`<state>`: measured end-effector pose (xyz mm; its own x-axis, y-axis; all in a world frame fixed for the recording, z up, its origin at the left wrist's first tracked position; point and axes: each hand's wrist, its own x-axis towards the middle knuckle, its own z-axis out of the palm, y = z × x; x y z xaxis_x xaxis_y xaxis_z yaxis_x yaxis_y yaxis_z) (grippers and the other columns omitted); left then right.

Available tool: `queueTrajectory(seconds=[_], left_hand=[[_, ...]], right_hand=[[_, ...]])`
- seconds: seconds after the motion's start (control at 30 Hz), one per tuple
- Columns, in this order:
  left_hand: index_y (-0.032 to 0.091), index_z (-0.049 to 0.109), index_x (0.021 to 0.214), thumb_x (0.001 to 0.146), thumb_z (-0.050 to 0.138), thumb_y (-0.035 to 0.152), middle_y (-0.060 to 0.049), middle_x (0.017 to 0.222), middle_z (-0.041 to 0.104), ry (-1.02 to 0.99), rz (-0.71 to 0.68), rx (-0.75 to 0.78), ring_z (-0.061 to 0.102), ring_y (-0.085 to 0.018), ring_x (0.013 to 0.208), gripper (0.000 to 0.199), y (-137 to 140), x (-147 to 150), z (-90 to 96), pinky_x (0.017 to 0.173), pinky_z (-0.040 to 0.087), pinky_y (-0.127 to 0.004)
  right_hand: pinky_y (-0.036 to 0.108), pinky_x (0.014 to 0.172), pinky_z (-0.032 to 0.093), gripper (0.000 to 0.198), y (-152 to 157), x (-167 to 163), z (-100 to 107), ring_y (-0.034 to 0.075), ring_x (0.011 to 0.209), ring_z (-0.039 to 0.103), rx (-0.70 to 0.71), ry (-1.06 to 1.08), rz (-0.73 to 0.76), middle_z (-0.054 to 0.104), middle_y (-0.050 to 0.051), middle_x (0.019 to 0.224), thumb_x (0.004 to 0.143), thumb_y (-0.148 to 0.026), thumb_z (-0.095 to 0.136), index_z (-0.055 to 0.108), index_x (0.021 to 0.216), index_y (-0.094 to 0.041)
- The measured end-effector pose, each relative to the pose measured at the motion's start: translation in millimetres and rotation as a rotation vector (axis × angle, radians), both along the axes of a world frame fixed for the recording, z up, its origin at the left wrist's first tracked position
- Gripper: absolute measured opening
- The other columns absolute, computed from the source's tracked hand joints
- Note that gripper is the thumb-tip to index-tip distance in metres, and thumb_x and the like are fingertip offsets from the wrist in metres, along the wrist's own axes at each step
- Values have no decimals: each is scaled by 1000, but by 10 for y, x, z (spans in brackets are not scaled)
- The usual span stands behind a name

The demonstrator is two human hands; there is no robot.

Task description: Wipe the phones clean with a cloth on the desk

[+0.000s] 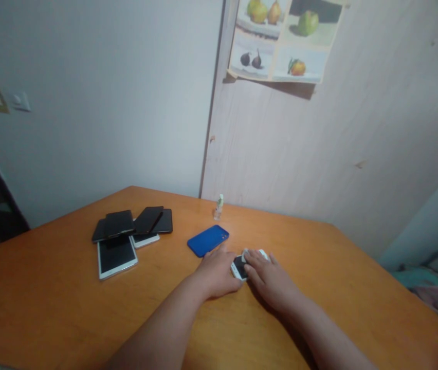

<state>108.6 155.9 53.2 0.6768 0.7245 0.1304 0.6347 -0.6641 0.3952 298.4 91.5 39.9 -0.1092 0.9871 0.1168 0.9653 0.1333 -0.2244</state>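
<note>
Between both hands on the table (68,308) lies a white phone (239,268), long axis running near-left to far-right. Left hand (217,272) flat beside its near-left end, fingers loosely spread, holding nothing. Right hand (269,275) over the far end, fingers pressing a small white cloth (250,253) onto it. Blue case (208,240) just beyond the left hand; phone pile (130,231) well apart to the left

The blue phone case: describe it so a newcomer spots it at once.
On the orange table, look beyond the left hand, short of the small bottle by the wall. The blue phone case lies flat there, the only blue item; the stacked phones are black or white.
</note>
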Motion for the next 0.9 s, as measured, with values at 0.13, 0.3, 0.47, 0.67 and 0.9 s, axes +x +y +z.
queueTrajectory(seconds=[0.13, 0.3, 0.47, 0.67, 0.9], left_hand=[[32, 65, 110, 77, 61, 45, -6, 109, 62, -16, -29, 2, 62, -29, 103, 36, 0, -2, 4, 87, 50, -39], [30, 66, 105, 73, 65, 48, -7, 108, 62, -9, -13, 15, 62, -29, 100, 37, 37, 9, -45, 84, 51, -39], [30, 67, 108, 74, 64, 47, -7, 109, 62, -7, -2, 3, 62, -29, 101, 38, 11, 9, -10, 85, 50, -39], [31, 67, 109, 73, 65, 45, -7, 109, 62, -28, -16, -23, 62, -29, 103, 39, -2, 8, 7, 86, 50, -38], [29, 66, 110, 70, 68, 45, -7, 111, 61, 6, 15, -33, 62, -30, 102, 43, 18, 7, -5, 83, 50, -38]], right_hand=[[52, 122, 13, 49, -25, -91, 36, 22, 146, 34, -17, 23, 146, 43, 5, 155, 104, -41, 30, 45, 149, -28], [63, 118, 14, 50, 59, 136, -5, 29, 144, 36, -19, -29, -149, 44, 11, 154, 103, -40, 31, 49, 146, -22], [56, 118, 19, 47, -8, -14, 36, 29, 141, 41, 16, -39, -47, 50, 13, 149, 102, -36, 36, 54, 142, -19], [35, 97, 44, 33, -49, -106, 78, 22, 111, 63, 85, 118, 142, 70, 8, 122, 92, -18, 45, 70, 113, -23], [29, 79, 49, 25, 156, 143, -121, 20, 89, 66, 217, 631, -95, 73, 5, 94, 86, -22, 50, 71, 100, -20]])
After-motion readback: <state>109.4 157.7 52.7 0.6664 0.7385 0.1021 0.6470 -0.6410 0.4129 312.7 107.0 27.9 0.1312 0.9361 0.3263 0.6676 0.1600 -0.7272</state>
